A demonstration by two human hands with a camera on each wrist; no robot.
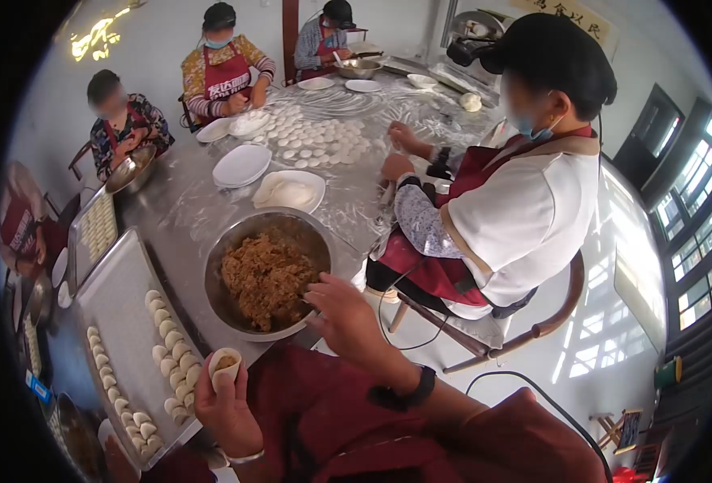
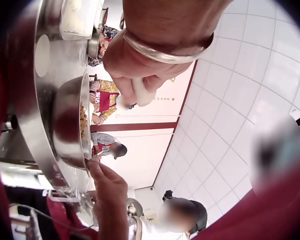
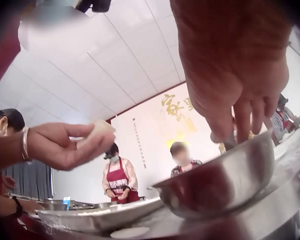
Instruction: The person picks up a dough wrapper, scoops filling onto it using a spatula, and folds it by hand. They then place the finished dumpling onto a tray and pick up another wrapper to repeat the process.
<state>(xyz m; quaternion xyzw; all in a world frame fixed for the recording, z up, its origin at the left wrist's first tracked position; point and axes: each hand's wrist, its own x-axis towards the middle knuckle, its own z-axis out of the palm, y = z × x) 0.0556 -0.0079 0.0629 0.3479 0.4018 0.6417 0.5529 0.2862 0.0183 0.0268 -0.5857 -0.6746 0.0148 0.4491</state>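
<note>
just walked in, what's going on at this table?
A person is filling dumplings. The left hand holds a cupped dough wrapper with a bit of filling in it, beside the tray of finished dumplings. The right hand is at the rim of the steel bowl of minced filling; whether it grips a tool is unclear. Other people sit around the table.

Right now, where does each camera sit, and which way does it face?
Head: above the table, facing forward and down at the steel bowl of filling; left hand and right hand show.
Left wrist: below the left hand, facing up past its filled wrapper to the ceiling.
Right wrist: beneath the right hand, facing sideways over the bowl's rim.
Both wrist views share the bowl and the other hand.
</note>
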